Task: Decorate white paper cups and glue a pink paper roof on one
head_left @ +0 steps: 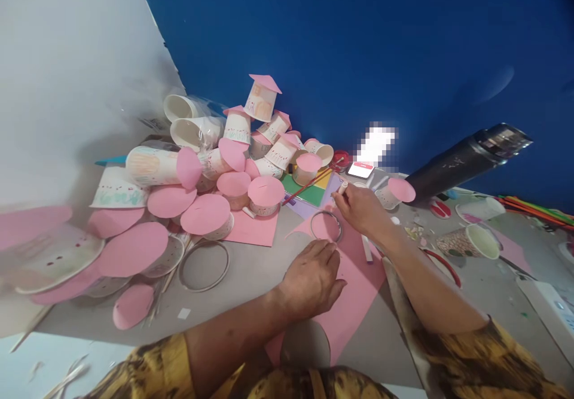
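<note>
My left hand [314, 276] lies flat, fingers stretched out, pressing on a pink paper sheet [359, 294] on the grey table. Just beyond its fingertips a small metal ring [326, 225] rests on the sheet. My right hand [361, 207] is closed round a pen or marker [342, 188] whose end pokes up from the fist, right beside the ring's far edge. The sheet has round holes cut out of it near its lower end.
A heap of paper cups with pink round lids [233, 154] fills the left. A larger ring [204, 265] lies by it. A dark flask [466, 157], a phone [361, 170], red-handled scissors [442, 264], a cup [470, 240] and coloured sticks [538, 207] sit right.
</note>
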Tool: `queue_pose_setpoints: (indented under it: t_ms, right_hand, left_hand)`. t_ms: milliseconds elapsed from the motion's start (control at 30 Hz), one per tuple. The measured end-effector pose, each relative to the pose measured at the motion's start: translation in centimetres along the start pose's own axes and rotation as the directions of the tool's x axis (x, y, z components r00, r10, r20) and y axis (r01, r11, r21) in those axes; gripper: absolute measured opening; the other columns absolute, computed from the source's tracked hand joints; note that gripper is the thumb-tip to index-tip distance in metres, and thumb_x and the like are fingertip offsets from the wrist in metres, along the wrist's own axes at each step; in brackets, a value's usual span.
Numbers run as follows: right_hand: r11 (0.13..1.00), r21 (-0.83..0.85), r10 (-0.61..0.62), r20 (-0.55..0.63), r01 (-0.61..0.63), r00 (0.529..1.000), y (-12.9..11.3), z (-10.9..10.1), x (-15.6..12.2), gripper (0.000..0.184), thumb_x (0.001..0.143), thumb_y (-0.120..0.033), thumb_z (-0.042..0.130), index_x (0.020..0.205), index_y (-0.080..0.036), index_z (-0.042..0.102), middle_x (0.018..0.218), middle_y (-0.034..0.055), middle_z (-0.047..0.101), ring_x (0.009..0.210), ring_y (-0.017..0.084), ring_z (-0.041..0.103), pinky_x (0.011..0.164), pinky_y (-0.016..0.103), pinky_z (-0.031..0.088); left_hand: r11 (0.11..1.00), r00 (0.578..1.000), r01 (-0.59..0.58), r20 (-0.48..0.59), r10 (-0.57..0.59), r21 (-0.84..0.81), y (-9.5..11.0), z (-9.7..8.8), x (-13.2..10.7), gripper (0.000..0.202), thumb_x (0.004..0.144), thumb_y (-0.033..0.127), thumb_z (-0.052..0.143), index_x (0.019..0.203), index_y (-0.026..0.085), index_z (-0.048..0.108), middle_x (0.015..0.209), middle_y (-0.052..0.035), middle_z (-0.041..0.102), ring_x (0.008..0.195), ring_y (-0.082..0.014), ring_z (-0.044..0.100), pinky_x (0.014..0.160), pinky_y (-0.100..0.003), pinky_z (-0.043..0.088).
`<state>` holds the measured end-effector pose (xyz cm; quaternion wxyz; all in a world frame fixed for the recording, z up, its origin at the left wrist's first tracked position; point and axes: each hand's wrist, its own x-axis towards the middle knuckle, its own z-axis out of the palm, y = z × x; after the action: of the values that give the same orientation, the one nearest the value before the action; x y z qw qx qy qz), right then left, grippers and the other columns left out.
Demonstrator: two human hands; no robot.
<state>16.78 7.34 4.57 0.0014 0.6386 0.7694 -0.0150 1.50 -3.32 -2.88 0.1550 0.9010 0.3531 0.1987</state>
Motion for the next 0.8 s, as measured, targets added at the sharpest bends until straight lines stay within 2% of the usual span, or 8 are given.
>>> queue_pose_setpoints:
  t_ms: [133,267,400,500,633,700,800]
  right_hand:
    - [0.999,-0.016,0.029,-0.019,-0.029,0.999,0.7,0.4,-1.0,0.029,0.107,-0.030,0.044,0.094,-0.015,0.065,0.083,0.0125,0.074,0.077,0.027,0.069,0.064,0.033,0.033]
    - [1.000,-0.012,-0.016,-0.088,0.015,0.996,2.1,1.2,-2.5,0.028,0.105,-0.031,0.046,0.091,-0.017,0.066,0.083,0.0137,0.074,0.077,0.028,0.069,0.064,0.034,0.036]
    - [0.991,0.132,0.044,-0.173,-0.021,0.984,3.1,2.0,-4.6,0.029,0.104,-0.032,0.047,0.085,-0.019,0.065,0.078,0.0119,0.074,0.073,0.027,0.069,0.064,0.034,0.039]
    - [0.954,0.296,0.111,-0.221,-0.042,0.969,3.1,2.6,-6.5,0.029,0.102,-0.034,0.048,0.086,-0.020,0.067,0.075,0.0094,0.075,0.071,0.025,0.070,0.064,0.033,0.043]
    - [0.899,0.436,0.191,-0.289,-0.049,0.938,2.6,3.5,-8.7,0.031,0.101,-0.039,0.048,0.088,-0.020,0.069,0.070,0.0077,0.075,0.069,0.025,0.072,0.067,0.033,0.049]
    - [0.879,0.475,0.220,-0.308,-0.051,0.926,2.3,3.8,-9.5,0.031,0.101,-0.039,0.049,0.088,-0.021,0.070,0.068,0.0075,0.075,0.068,0.025,0.072,0.069,0.033,0.051]
    - [0.848,0.529,0.235,-0.338,-0.023,0.911,1.9,4.4,-10.4,0.028,0.101,-0.038,0.049,0.092,-0.021,0.070,0.071,0.0073,0.077,0.069,0.024,0.075,0.070,0.032,0.053]
  left_hand:
    - [1.000,1.000,0.001,-0.014,-0.001,0.003,0.0,0.3,0.0,0.039,0.092,0.037,0.067,0.116,0.005,0.066,0.120,-0.0217,0.070,0.119,-0.0345,0.064,0.114,-0.047,0.048]
    - [1.000,1.000,0.001,-0.023,-0.001,0.005,-0.1,0.2,0.0,0.037,0.092,0.035,0.066,0.116,0.007,0.065,0.121,-0.0214,0.070,0.120,-0.0353,0.063,0.113,-0.049,0.050]
    - [0.999,0.999,-0.007,-0.034,0.005,-0.038,-0.1,-0.1,0.0,0.039,0.093,0.027,0.060,0.126,0.006,0.060,0.124,-0.0226,0.069,0.122,-0.0353,0.062,0.112,-0.051,0.050]
    - [0.997,0.999,-0.002,-0.047,-0.002,-0.079,-0.2,-0.3,0.0,0.053,0.092,0.022,0.055,0.142,0.006,0.046,0.127,-0.0232,0.067,0.121,-0.0350,0.063,0.108,-0.052,0.053]
    - [0.993,0.997,-0.009,-0.076,0.000,-0.120,-0.2,-0.3,-0.1,0.077,0.090,0.018,0.051,0.160,0.012,0.018,0.129,-0.0215,0.065,0.118,-0.0338,0.064,0.102,-0.053,0.054]
    - [0.992,0.997,0.003,-0.074,-0.013,-0.124,-0.2,-0.3,-0.1,0.087,0.090,0.016,0.051,0.163,0.014,0.005,0.128,-0.0210,0.065,0.115,-0.0337,0.064,0.098,-0.053,0.055]
    - [0.989,0.997,0.040,-0.056,-0.048,-0.141,-0.1,-0.3,-0.1,0.095,0.089,0.016,0.053,0.165,0.016,-0.006,0.128,-0.0201,0.065,0.114,-0.0339,0.065,0.096,-0.052,0.056]
